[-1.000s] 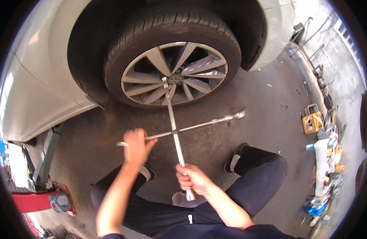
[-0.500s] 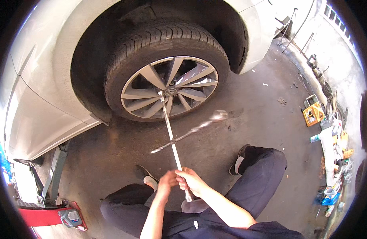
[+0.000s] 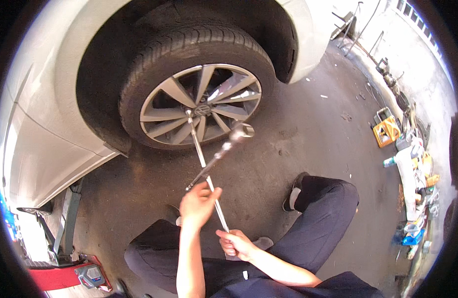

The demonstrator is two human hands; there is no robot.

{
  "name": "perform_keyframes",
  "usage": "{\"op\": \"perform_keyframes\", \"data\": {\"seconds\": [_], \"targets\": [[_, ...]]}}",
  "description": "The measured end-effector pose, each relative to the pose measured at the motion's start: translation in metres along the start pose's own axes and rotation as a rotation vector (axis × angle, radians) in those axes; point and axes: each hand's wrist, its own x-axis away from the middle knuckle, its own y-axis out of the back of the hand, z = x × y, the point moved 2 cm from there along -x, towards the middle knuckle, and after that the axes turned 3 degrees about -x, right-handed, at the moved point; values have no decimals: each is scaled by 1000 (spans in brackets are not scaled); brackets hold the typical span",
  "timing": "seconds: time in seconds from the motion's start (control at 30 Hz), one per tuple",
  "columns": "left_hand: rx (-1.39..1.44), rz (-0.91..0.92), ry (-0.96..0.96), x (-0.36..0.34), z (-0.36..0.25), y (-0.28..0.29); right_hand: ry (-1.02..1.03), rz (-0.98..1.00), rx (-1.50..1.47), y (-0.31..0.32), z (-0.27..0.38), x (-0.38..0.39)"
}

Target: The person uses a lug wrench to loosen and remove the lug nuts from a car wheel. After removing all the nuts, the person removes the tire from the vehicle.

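Note:
A chrome four-way lug wrench [image 3: 199, 154] reaches from the wheel [image 3: 175, 125] toward me. Its far end sits at a bolt position beside the hub, and its crossbar slants from lower left to upper right. My right hand [image 3: 239, 244] is closed around the near end of the shaft. Close to where the bars cross, my left hand [image 3: 198, 204] lies against the wrench from the left. Its thumb stretches over the shaft and its fingers look loose and slightly blurred. The wheel has silver spokes and a black tire [image 3: 199, 47].
A pale car body [image 3: 45, 114] rises at the left, above a grey lift arm [image 3: 68, 216]. A grey bottle [image 3: 89, 275] is by a red base at lower left. Along the right wall stand a yellow jug [image 3: 386, 131] and assorted containers. My bent legs [image 3: 316, 213] flank the wrench.
My left hand has moved up from beside the right hand to the wrench's crossing. The crossbar has turned, its right end now higher. My right hand stays on the near end.

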Motion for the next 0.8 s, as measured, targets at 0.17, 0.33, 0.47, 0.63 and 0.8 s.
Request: {"op": "perform_keyframes", "data": {"seconds": [0.17,0.33,0.47,0.63,0.8], "targets": [[364,-442,-370,-21,-14,35,130,-313,357,-24,-7,4],[41,-874,-611,-62,-17,43,189,-408,642,-4,-7,10],[649,-868,-55,-113,136,-38,204,-285,545,-29,-6,14],[103,609,705,-51,263,-201,137,-264,394,-15,-1,3],[-42,552,502,-36,211,-126,150,-254,411,-2,13,6]]}}
